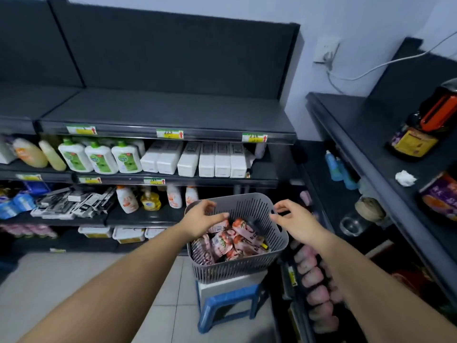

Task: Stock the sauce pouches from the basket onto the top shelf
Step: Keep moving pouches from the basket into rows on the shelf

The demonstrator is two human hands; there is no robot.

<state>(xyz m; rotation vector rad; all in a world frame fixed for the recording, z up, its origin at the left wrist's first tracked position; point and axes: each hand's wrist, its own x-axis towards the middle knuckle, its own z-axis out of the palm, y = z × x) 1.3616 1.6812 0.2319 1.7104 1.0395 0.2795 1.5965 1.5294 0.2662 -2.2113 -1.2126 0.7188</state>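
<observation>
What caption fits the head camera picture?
Left hand and right hand hover over a grey basket of pink sauce pouches below the top shelf.

No wording can be read for certain. The price tags (170, 133) on the edge of the top shelf (173, 112) are green, white and yellow, each with a red arrow pointing up and dark characters too blurred to make out; the lower tags (154, 181) look alike. Print on the pouches (243, 230), the green bottles (100, 158) and the dark bottle (411, 142) is illegible.
</observation>
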